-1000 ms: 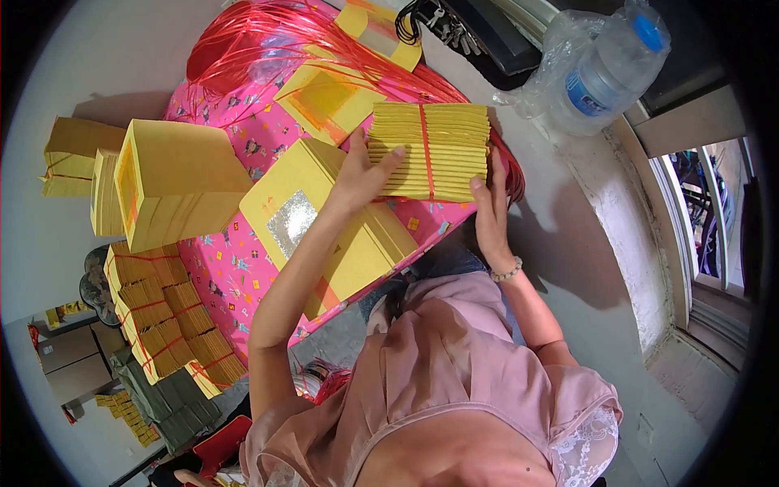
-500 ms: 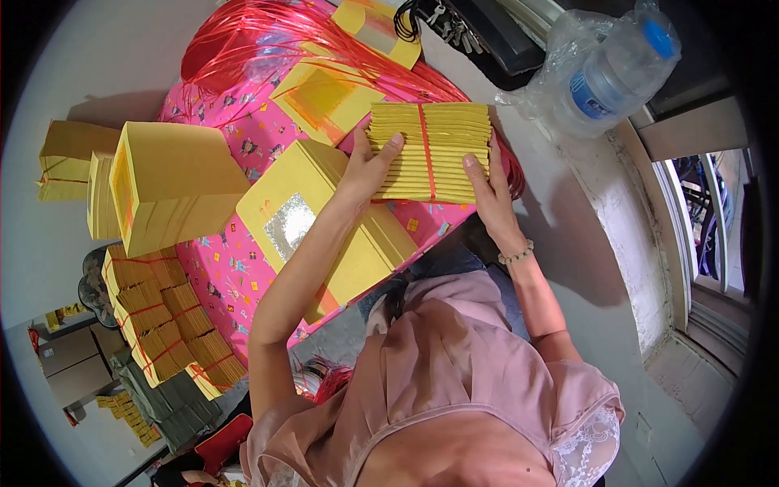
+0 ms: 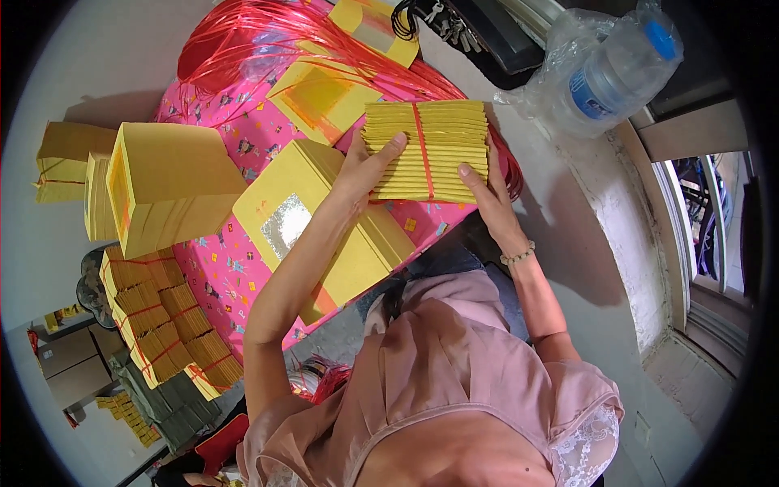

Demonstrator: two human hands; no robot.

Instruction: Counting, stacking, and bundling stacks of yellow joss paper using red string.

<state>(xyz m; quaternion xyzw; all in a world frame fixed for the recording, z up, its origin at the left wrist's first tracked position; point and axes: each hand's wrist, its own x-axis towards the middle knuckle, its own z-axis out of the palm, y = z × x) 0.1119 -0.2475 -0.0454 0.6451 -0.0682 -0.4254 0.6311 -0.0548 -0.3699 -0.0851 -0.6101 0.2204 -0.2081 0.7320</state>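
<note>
Between my two hands is a thick bundle of folded yellow paper (image 3: 454, 150), bound around its middle by a narrow red strip (image 3: 423, 150). My left hand (image 3: 369, 166) grips its left side, thumb lying over the folded edges. On the opposite side my right hand (image 3: 485, 191) clasps it, thumb on the lower right corner and fingers hidden behind the edge. A stack of yellow paper (image 3: 357, 264) with a silver foil square (image 3: 286, 223) on its top sheet lies below my left forearm.
Red plastic strands (image 3: 268, 36) spread over the pink patterned cloth (image 3: 215, 272) at the back. Tall yellow paper stacks (image 3: 174, 174) and several tied bundles (image 3: 166, 316) stand left. A bagged plastic bottle (image 3: 613, 85) and keys (image 3: 458, 32) rest on the ledge at far right.
The bundle has tilted slightly in my hands, and its red strip slants a little more. My right thumb has shifted slightly left. Both hands keep their hold.
</note>
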